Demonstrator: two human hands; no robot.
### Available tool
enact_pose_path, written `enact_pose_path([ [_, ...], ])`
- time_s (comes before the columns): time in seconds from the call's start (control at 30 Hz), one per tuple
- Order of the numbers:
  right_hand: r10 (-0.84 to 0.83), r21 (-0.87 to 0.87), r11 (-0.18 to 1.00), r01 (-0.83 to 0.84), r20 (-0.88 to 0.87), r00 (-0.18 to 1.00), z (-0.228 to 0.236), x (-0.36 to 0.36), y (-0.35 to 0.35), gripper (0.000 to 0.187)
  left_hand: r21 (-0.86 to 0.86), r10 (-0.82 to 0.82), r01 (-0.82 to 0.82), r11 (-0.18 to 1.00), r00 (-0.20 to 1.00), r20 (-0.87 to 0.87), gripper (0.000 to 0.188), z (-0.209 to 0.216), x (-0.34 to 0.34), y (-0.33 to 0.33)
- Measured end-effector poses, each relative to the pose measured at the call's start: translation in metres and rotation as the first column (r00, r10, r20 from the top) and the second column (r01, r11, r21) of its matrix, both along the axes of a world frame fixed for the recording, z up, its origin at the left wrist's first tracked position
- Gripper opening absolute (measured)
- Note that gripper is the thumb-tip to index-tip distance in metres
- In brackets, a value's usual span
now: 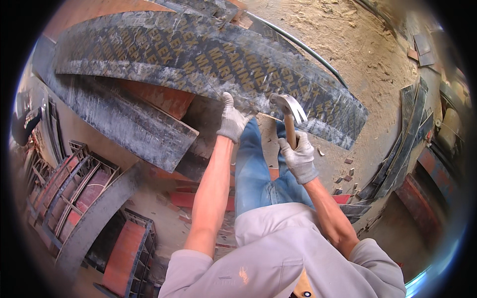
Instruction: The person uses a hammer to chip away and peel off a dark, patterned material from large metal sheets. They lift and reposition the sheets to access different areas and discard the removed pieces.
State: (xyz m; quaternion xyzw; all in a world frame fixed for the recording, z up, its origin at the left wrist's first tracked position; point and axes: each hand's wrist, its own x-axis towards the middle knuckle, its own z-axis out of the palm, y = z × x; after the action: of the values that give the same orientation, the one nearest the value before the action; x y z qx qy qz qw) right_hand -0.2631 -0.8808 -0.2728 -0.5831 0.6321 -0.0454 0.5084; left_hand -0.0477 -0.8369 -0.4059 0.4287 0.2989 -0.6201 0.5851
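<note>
My left hand (231, 119), in a grey work glove, presses on the near edge of a long dark film-faced plywood board (198, 54) that lies across the scene in front of me. My right hand (298, 156), also gloved, grips the wooden handle of a claw hammer (289, 110). The hammer's steel head is raised just over the board's near edge, a short way right of my left hand. My legs in blue jeans show between my forearms.
A second dark board (124, 121) lies under the first at the left, over a reddish panel (164, 97). Framed red formwork panels (74, 191) are stacked at lower left. More dark strips (402, 149) lean at the right. Sandy ground with a thin rod (308, 49) lies beyond.
</note>
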Motion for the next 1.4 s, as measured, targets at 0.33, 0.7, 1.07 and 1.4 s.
enact_pose_path([
  [0.33, -0.063, -0.008, 0.998, 0.065, 0.183, 0.981, -0.044, 0.027, 0.042, 0.031, 0.05, 0.042, -0.042, 0.998, 0.999, 0.002, 0.124, 0.001, -0.006, 0.004],
  [0.7, 0.37, -0.053, 0.928, -0.368, 0.051, 0.927, -0.001, 0.035, -0.036, 0.034, -0.041, 0.065, -0.063, 0.997, 0.996, 0.063, 0.125, 0.004, -0.009, -0.004],
  [1.07, 0.763, -0.163, 0.634, -0.756, -0.028, 0.645, 0.032, 0.051, -0.079, 0.028, -0.027, 0.122, -0.12, 0.992, 0.988, 0.099, 0.102, -0.005, -0.018, 0.003],
  [1.4, 0.874, -0.025, 0.455, -0.89, -0.179, 0.452, -0.006, 0.01, -0.076, 0.021, 0.015, 0.119, -0.119, 0.993, 0.992, 0.041, 0.121, -0.029, -0.02, 0.01],
])
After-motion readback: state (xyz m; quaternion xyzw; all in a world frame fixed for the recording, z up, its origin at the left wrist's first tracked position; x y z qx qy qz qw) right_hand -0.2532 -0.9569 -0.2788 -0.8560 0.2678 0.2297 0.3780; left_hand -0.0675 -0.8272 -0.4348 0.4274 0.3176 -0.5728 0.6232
